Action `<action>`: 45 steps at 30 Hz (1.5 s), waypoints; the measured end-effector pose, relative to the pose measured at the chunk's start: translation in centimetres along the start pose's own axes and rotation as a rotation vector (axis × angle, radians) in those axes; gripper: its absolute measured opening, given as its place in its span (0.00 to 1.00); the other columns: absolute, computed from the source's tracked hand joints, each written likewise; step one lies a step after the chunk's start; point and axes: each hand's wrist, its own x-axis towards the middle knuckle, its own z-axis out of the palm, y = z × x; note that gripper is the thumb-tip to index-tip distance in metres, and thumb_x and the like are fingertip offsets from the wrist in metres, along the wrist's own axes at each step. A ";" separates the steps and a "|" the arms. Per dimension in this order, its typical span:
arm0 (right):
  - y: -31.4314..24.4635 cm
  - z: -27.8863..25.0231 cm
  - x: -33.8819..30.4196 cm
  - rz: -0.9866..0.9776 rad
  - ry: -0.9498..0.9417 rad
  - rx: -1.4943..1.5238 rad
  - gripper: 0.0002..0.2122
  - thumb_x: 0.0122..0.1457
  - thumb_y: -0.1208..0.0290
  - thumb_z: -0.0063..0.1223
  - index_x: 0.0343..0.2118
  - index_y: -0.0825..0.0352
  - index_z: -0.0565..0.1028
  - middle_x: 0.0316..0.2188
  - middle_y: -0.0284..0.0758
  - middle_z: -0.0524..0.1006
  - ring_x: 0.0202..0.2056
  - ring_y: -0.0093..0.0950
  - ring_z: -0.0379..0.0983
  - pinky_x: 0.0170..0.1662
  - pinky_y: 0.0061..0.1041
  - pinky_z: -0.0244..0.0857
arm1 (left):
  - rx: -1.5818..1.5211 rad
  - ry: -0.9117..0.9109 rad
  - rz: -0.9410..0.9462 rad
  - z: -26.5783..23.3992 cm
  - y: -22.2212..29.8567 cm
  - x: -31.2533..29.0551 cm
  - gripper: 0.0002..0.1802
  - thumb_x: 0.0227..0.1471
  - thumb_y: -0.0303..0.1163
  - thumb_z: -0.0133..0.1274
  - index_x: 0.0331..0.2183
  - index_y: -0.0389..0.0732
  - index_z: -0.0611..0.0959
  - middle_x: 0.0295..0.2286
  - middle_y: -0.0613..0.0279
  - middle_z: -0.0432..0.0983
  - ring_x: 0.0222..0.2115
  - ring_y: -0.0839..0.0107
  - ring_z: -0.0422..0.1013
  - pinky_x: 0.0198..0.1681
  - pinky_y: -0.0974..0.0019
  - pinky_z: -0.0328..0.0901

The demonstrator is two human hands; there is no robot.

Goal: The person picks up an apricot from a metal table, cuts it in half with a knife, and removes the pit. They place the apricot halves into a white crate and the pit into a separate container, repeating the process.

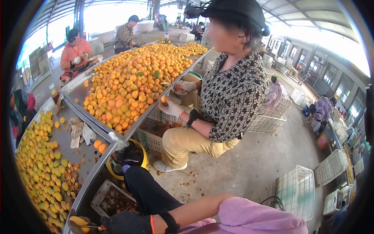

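My right hand (pixel 126 223), in a black glove with an orange band at the wrist, is at the lower edge, its fingers closed. A thin knife-like tool (pixel 93 226) juts left from it, its tip against a yellow-orange apricot (pixel 79 221) that looks split. My left hand cannot be made out. Left of this, many yellow-green apricots (pixel 43 163) lie on the metal table (pixel 83 167). A shallow crate (pixel 97 202) with brown scraps stands below the table's edge.
A seated co-worker in white gloves holds an apricot (pixel 163 100) beside a metal table heaped with orange apricots (pixel 128 82). A yellow bucket (pixel 145 156) stands between us. Cloth gloves (pixel 76 130) lie on my table. Crates (pixel 296 191) stand at right; other people work farther off.
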 end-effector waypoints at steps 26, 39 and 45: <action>2.1 -0.4 -0.6 0.074 -0.149 -0.075 0.19 0.46 0.66 0.54 0.38 0.75 0.67 0.21 0.46 0.72 0.25 0.45 0.71 0.26 0.37 0.66 | -1.162 -0.235 -0.610 2.9 4.9 0.4 0.41 0.41 0.50 0.60 0.48 0.29 0.68 0.38 0.55 0.73 0.36 0.69 0.71 0.40 0.68 0.67; 2.7 0.8 -0.5 0.213 -0.122 -0.034 0.13 0.45 0.72 0.52 0.34 0.70 0.69 0.25 0.45 0.73 0.28 0.45 0.71 0.29 0.39 0.65 | -1.139 -0.093 -0.685 2.6 2.5 -0.5 0.28 0.41 0.34 0.60 0.44 0.32 0.71 0.36 0.58 0.72 0.35 0.70 0.70 0.40 0.67 0.66; 5.2 -0.5 1.4 0.182 -0.328 0.036 0.14 0.45 0.69 0.53 0.35 0.70 0.70 0.29 0.46 0.71 0.33 0.45 0.69 0.35 0.38 0.64 | -0.433 -0.365 -0.348 1.6 0.8 1.8 0.24 0.43 0.35 0.50 0.43 0.31 0.72 0.34 0.58 0.71 0.32 0.70 0.70 0.38 0.70 0.67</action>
